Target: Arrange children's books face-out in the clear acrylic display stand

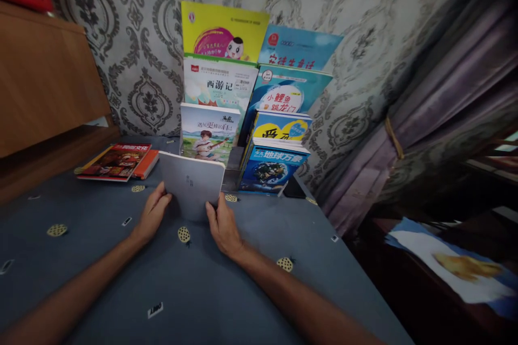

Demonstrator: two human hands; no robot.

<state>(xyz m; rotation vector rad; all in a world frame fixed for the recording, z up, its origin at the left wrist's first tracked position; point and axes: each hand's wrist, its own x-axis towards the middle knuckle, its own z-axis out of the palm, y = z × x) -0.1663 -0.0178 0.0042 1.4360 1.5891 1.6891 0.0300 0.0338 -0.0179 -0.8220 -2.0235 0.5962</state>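
A plain grey notebook (192, 186) stands upright in front of me, held by its two side edges. My left hand (152, 213) grips its left edge, thumb on the near face. On its right edge, my right hand (224, 223) is closed the same way. Just behind the notebook is a book with a guitar player on the cover (210, 132), its lower part hidden. To the right stands a blue book with a globe picture (269, 170), at the front of a tiered stack. Further back rise a white-green book (220, 83) and a yellow book (224, 29).
A red-covered book (117, 161) lies on an orange book (146, 164) at the left. Beside the right stack is a dark flat object (294, 188). A wooden cabinet (48, 64) borders the left, a tied curtain (376, 151) the right. The table has a patterned blue cloth (226, 302).
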